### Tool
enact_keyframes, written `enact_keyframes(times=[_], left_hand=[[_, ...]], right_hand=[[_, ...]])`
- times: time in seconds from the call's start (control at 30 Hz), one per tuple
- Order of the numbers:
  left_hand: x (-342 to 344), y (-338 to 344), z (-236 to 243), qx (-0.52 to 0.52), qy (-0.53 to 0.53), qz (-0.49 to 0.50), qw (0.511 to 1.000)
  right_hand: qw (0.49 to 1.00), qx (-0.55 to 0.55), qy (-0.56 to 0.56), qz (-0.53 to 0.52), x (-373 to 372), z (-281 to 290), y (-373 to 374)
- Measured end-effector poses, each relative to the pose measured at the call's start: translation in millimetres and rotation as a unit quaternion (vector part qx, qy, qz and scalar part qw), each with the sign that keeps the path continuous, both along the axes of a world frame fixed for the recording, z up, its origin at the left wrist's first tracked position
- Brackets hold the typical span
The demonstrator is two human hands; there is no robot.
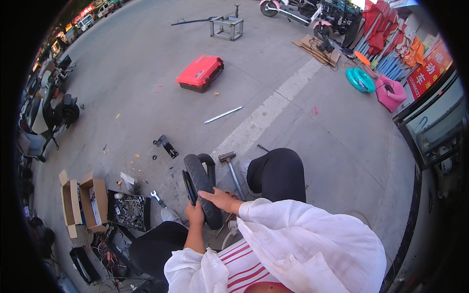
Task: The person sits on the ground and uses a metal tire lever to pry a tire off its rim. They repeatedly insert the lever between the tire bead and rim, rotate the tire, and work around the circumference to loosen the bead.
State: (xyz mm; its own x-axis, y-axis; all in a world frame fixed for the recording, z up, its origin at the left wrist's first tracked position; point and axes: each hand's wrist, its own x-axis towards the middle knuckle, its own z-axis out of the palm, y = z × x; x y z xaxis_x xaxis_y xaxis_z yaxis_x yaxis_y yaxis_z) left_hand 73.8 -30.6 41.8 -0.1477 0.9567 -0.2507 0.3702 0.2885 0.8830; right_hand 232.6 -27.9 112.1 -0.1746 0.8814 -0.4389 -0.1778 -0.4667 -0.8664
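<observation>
Between my knees a small wheel with a black tire [204,193] stands upright. My left hand [195,213] grips its lower left side, where a thin black curved piece [188,186] runs along the tire. My right hand [219,199] lies against the tire's right side, its thumb over the tread and the other fingers partly hidden. Behind the wheel a thick black curved part [210,168] shows; I cannot tell whether it is joined on. A hammer [233,171] lies just right of the wheel, and a wrench [157,198] lies to its left beside my shoe.
At the left are a tray of loose hardware [129,211], cardboard boxes [93,200] and a parked scooter [51,110]. Ahead lie a black bracket-like part [166,146], a metal rod [223,115], a red case [200,73] and a metal frame [226,28]. A glass-paned door [435,122] stands right.
</observation>
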Motion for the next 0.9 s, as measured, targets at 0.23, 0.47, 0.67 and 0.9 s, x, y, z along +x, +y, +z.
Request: enact_keyframes(times=[0.23,0.47,0.67,0.9], left_hand=[[-4,4,32,-0.041,-0.038,0.057,0.997],[-30,14,74,-0.136,-0.328,0.143,0.924],[-37,53,48,-0.098,-0.328,0.1,0.934],[-37,44,22,-0.048,-0.272,0.091,0.957]], right_hand=[[0.999,0.007,0.05,0.016,-7,-5,9],[0.984,0.037,0.164,0.051,-24,31,22],[0.991,0.019,-0.068,0.112,-14,-52,29],[0.958,0.063,-0.233,0.155,-11,-71,25]])
